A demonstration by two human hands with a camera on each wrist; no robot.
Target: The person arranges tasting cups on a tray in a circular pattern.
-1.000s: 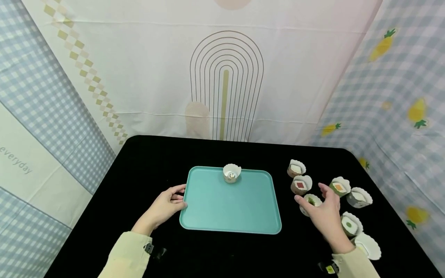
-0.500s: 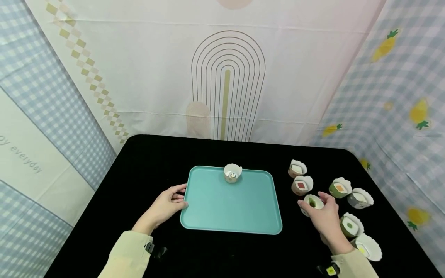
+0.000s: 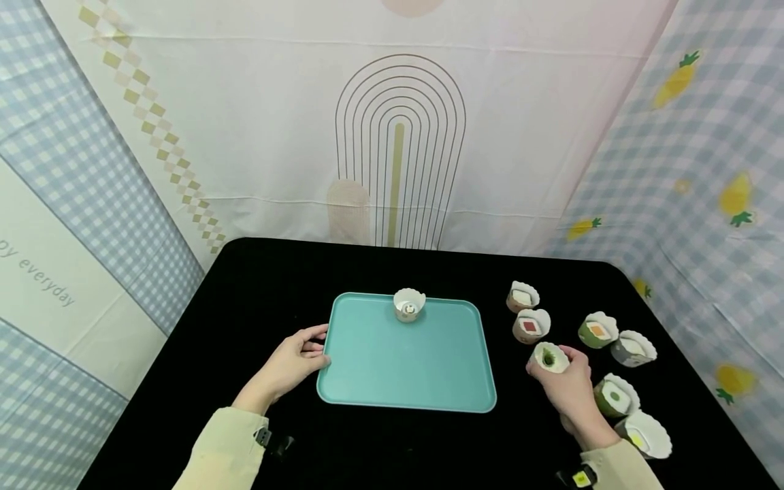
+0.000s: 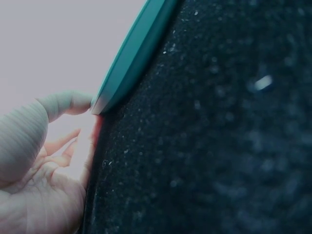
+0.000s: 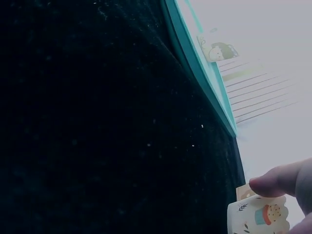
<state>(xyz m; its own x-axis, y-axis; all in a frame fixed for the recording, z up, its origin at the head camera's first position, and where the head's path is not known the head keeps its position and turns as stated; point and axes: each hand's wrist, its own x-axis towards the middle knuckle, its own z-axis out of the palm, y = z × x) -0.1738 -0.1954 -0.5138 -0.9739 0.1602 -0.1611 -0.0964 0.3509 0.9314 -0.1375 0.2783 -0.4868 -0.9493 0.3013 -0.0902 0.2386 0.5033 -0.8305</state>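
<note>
Printed lettering (image 3: 45, 282), one line, on the white panel (image 3: 86, 333) of the hanging cloth at nine o'clock in the head view: reads "everyday", in lower case, thin grey characters, the line descending toward four o'clock. Word ahead of it, at the line's ten o'clock end: cut off by the view's edge, final letter "y", the letter before that partly lost, probably "p". Yellow patch (image 3: 580, 478), label-like, on the dark unit (image 3: 591, 469) at the right wrist, near five o'clock in the head view: any marking too small to read. Grey unit (image 3: 262, 435) at the left wrist, seven o'clock: small light marks on its face, not legible.
</note>
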